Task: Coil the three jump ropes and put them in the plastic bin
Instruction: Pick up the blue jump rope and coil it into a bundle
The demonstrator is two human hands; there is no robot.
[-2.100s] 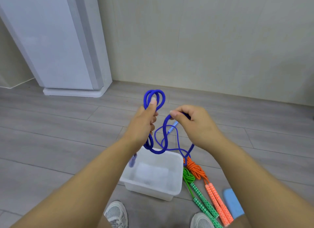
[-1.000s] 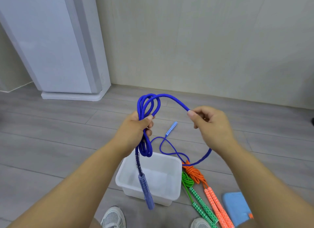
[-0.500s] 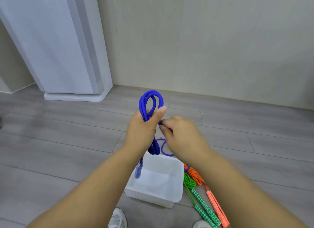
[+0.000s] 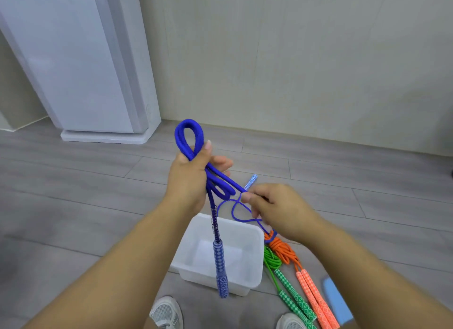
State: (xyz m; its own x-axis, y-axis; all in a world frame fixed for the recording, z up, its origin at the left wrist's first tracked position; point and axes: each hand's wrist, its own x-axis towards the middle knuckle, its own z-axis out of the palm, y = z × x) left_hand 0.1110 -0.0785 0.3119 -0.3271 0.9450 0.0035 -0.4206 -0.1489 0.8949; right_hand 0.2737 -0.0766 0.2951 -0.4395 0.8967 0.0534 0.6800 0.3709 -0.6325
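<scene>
Grey floor (image 4: 73, 181): left hand (image 4: 187, 181) grips blue rope (image 4: 188, 135) loops, right hand (image 4: 277, 207) pinches the slack. Trailing slack may snag the orange rope (image 4: 282, 249).

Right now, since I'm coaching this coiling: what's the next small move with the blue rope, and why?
Probably carry the stretch of blue rope pinched by the right hand up to the left hand as another loop. The left hand grips only a few loops, while loose line trails on the floor toward the far handle.
</scene>
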